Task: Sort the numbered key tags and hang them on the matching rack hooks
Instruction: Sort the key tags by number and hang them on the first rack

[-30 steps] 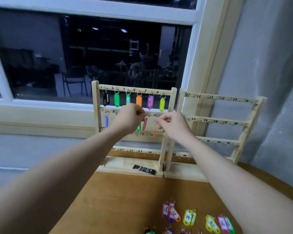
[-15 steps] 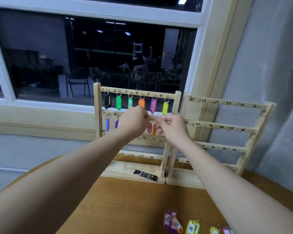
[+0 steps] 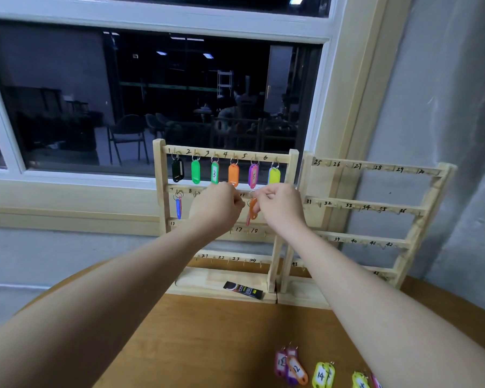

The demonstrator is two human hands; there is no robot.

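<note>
Reaching up to the second bar of the left rack [image 3: 159,175], both hands work side by side. The right hand [image 3: 282,210] pinches the ring of an orange tag [image 3: 252,209] that hangs by the 11 mark. The left hand [image 3: 216,208] is curled up tight; I cannot tell what it holds. More tags [image 3: 291,366] lie on the table [image 3: 207,345].

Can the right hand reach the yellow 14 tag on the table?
Probably yes. The right hand is up at the rack, pinching an orange tag's ring, but nothing blocks the way down to the yellow 14 tag.
</note>
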